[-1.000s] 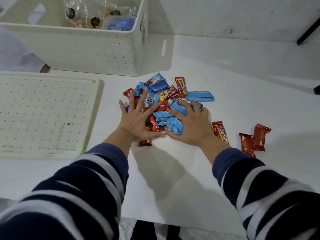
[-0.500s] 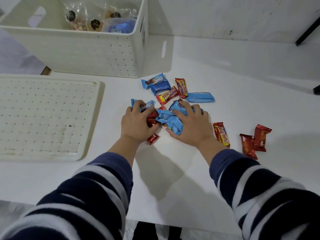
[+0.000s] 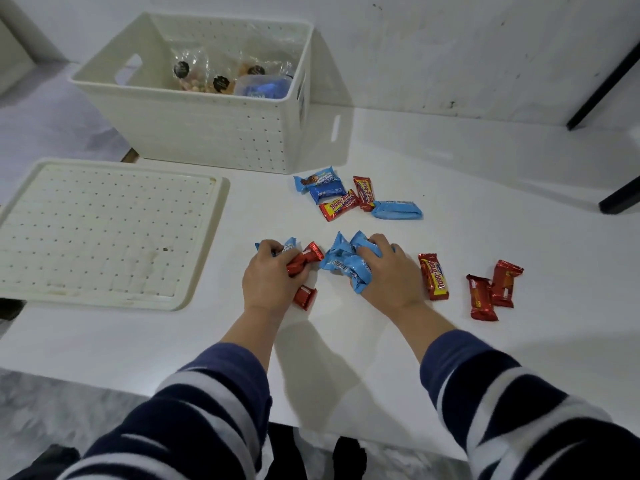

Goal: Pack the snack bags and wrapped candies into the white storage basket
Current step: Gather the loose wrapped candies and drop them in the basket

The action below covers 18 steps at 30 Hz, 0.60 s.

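My left hand [image 3: 268,278] grips a bunch of red and blue wrapped candies [image 3: 304,261] at the middle of the white table. My right hand [image 3: 388,271] grips a bunch of blue wrapped candies [image 3: 343,263] just beside it. One red candy [image 3: 305,296] lies under my left wrist. A small group of blue and red candies [image 3: 349,197] lies farther back, toward the white storage basket [image 3: 214,129]. Clear snack bags [image 3: 207,72] and a blue packet [image 3: 265,88] sit inside the basket. Three more red candies [image 3: 479,284] lie to the right of my right hand.
The basket's perforated white lid [image 3: 100,230] lies flat on the table at the left. A dark table leg [image 3: 602,67] slants down at the far right, against the white wall. The table's front edge runs below my forearms.
Both hands went from lying flat on the candy pile to curling round handfuls of candies and drawing them toward me. The view has tilted so the basket's inside shows more.
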Tool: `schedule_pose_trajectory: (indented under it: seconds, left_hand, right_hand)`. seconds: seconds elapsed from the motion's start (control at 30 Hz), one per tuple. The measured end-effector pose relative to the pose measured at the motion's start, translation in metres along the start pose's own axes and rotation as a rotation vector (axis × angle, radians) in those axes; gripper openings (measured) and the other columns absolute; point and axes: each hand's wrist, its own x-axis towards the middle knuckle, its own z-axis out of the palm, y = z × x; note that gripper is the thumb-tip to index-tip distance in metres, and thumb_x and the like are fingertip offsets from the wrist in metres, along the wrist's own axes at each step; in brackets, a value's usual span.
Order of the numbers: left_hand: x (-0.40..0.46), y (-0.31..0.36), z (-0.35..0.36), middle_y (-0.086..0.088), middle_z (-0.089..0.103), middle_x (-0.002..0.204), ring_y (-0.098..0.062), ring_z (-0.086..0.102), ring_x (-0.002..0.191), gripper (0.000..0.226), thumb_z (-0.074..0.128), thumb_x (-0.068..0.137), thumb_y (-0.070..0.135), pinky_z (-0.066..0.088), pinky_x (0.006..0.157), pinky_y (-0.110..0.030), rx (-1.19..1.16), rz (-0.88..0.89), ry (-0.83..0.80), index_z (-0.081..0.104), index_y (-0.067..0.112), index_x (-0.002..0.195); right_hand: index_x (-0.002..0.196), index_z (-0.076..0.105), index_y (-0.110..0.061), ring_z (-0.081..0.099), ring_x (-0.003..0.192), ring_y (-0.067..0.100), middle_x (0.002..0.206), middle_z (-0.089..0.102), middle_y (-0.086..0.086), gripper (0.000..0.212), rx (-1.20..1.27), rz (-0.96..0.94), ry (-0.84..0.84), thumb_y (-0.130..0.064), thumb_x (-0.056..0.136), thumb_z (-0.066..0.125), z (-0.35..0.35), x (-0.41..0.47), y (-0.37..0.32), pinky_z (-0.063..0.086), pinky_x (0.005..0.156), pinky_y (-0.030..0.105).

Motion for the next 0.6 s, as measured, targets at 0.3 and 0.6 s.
schedule_pose_trajectory:
  seconds: [0.3,0.6]
  left_hand:
    - [0.015,0.018,-0.052,-0.001,0.055,0.102,-0.024,0.06,0.077,0.023,0.071,0.077,0.042,0.047,0.059,-0.027,-0.024,0.011,0.156,0.074,0.023,0.09]
    - [0.063,0.019,-0.145,-0.003,0.057,0.096,-0.023,0.058,0.068,0.024,0.074,0.075,0.039,0.042,0.055,-0.025,0.003,0.128,0.368,0.076,0.02,0.09]
  right_hand:
    - [0.12,0.06,-0.019,0.059,0.095,0.031,0.133,0.051,0.006,0.052,0.091,0.033,0.107,-0.036,0.073,0.076,-0.067,0.013,-0.005,0.046,0.056,0.031]
    - [0.117,0.058,-0.023,0.054,0.085,0.024,0.122,0.049,0.0,0.047,0.016,-0.037,0.196,-0.035,0.074,0.073,-0.15,0.061,-0.029,0.037,0.052,0.027]
